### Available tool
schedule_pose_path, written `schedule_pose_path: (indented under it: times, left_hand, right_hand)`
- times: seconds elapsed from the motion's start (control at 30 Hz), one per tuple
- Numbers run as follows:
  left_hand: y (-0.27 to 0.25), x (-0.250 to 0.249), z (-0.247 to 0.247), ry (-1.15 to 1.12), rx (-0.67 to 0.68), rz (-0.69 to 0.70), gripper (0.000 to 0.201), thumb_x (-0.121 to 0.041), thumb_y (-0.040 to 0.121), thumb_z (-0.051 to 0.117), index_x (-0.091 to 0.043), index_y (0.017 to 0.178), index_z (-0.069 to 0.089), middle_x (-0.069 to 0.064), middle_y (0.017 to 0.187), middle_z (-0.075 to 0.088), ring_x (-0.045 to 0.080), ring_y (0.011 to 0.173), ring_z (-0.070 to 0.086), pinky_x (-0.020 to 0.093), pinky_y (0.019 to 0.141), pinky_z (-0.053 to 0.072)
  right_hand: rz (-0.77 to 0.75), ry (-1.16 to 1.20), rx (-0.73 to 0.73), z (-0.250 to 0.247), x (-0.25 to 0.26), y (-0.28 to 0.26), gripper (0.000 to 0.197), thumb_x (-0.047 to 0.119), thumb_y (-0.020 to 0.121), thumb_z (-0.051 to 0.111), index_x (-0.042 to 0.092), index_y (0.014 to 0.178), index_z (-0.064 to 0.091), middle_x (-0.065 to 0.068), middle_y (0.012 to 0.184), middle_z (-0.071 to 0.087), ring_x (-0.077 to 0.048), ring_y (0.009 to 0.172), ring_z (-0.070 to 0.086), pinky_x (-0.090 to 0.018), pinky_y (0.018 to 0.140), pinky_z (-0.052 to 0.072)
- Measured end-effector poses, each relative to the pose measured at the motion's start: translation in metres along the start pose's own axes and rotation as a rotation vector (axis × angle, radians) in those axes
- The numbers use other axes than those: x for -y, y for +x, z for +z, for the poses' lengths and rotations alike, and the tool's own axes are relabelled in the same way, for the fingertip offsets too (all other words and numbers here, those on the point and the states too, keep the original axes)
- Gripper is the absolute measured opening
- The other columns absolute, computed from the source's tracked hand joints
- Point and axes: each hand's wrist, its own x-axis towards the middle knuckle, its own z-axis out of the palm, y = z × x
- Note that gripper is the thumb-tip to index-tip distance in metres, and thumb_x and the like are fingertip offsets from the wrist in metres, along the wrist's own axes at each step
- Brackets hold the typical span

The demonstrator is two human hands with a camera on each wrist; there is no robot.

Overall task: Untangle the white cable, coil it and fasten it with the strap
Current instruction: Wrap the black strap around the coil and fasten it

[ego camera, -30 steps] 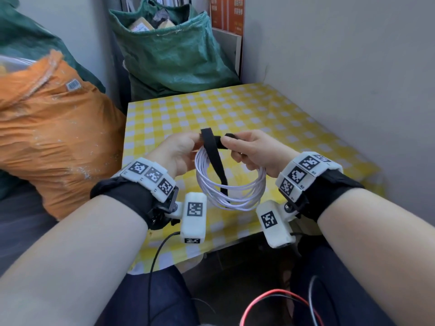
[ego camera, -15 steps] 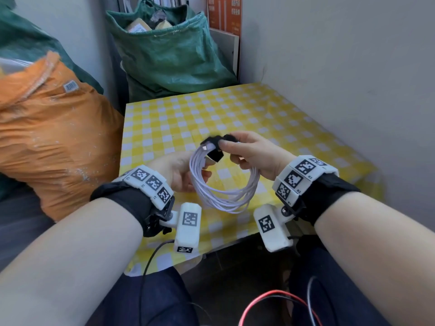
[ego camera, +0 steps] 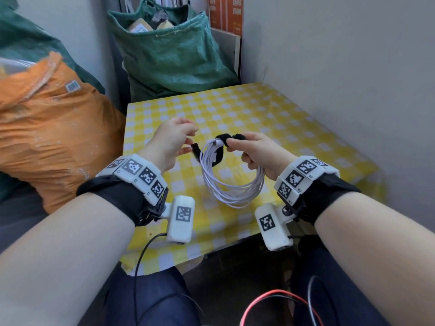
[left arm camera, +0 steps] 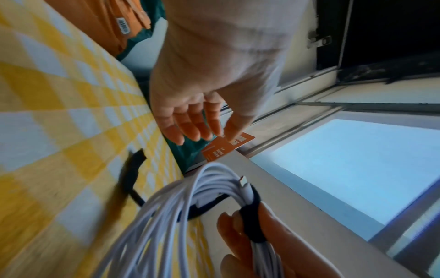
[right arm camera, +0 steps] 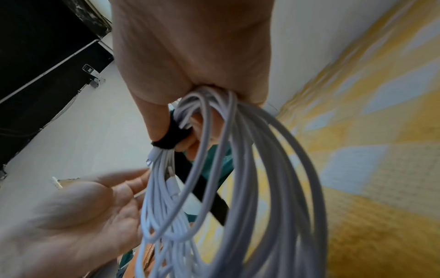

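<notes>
**Coil pinched in your right hand, strap tail hanging loose**

Your right hand [ego camera: 255,152] grips the white cable [ego camera: 231,184] at the top of its coil, thumb and fingers curled round the bundle where the black strap [ego camera: 223,138] wraps it. The coil hangs from that grip in the air above the yellow-and-white checked tablecloth [ego camera: 270,109], its loops gathered and a connector end lying beside the wrap. The strap's free tail dangles through the loops, not held by anything.

Your left hand [ego camera: 171,140] sits just beside the coil, fingers straight and loosely spread, palm open, holding nothing; the left wrist view shows them clear of both cable and strap tail.

Writing: the white wrist bands [ego camera: 138,174] and camera housings carry square black-and-white coded markers, with tiny characters beside them too small to read. The orange sack [ego camera: 54,135] bears a small barcode label; its digits are not legible. An orange card [ego camera: 226,12] stands against the wall behind the green sack [ego camera: 174,52], printed with lines of text that blur beyond reading.
</notes>
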Motion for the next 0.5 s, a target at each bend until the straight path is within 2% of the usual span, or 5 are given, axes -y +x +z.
schedule_pose_path:
  times: [0.1, 0.17, 0.23, 0.33, 0.5]
  left_hand:
    - [-0.005, -0.007, 0.002, 0.146, 0.217, 0.132, 0.01, -0.02, 0.084, 0.066, -0.019, 0.094, 0.067, -0.001, 0.092, 0.065, 0.017, 0.088, 0.059, 0.036, 0.086, 0.047]
    - [-0.008, -0.008, 0.005, 0.218, 0.336, 0.159, 0.018, -0.017, 0.083, 0.069, -0.015, 0.101, 0.069, 0.001, 0.095, 0.07, 0.017, 0.09, 0.064, 0.036, 0.087, 0.049]
    - [-0.011, -0.009, 0.009, 0.247, 0.382, 0.167, 0.022, -0.011, 0.085, 0.066, -0.013, 0.107, 0.067, 0.004, 0.099, 0.071, 0.015, 0.092, 0.066, 0.031, 0.086, 0.051]
    - [-0.015, -0.011, 0.013, 0.242, 0.43, 0.139, 0.027, -0.005, 0.083, 0.066, -0.017, 0.106, 0.06, 0.014, 0.101, 0.067, 0.023, 0.09, 0.065, 0.036, 0.087, 0.049]
    - [-0.016, -0.013, 0.013, 0.393, 0.476, 0.135, 0.051, 0.009, 0.071, 0.059, -0.017, 0.114, 0.054, 0.016, 0.107, 0.065, 0.026, 0.091, 0.063, 0.039, 0.085, 0.051]
  right_hand:
    - [0.009, 0.005, -0.026, 0.002, 0.0, 0.002, 0.009, 0.026, 0.092, 0.058, 0.018, 0.09, 0.062, -0.007, 0.094, 0.04, -0.011, 0.057, 0.028, -0.024, 0.05, 0.02]
    - [0.008, 0.001, -0.044, 0.002, 0.0, 0.003, 0.01, 0.027, 0.091, 0.059, 0.018, 0.093, 0.064, -0.008, 0.093, 0.043, -0.011, 0.058, 0.033, -0.022, 0.048, 0.023]
    - [-0.001, -0.005, -0.045, 0.002, 0.001, 0.003, 0.014, 0.027, 0.092, 0.058, 0.017, 0.098, 0.064, -0.007, 0.091, 0.049, -0.01, 0.058, 0.037, -0.02, 0.046, 0.025]
    - [-0.018, 0.012, -0.007, 0.001, 0.005, -0.001, 0.014, 0.025, 0.094, 0.055, 0.017, 0.101, 0.064, 0.001, 0.087, 0.061, -0.009, 0.057, 0.038, -0.017, 0.044, 0.027]
    - [0.01, 0.019, 0.017, 0.001, 0.009, -0.004, 0.012, 0.026, 0.095, 0.053, 0.021, 0.091, 0.063, 0.001, 0.081, 0.069, -0.009, 0.054, 0.038, -0.016, 0.043, 0.027]
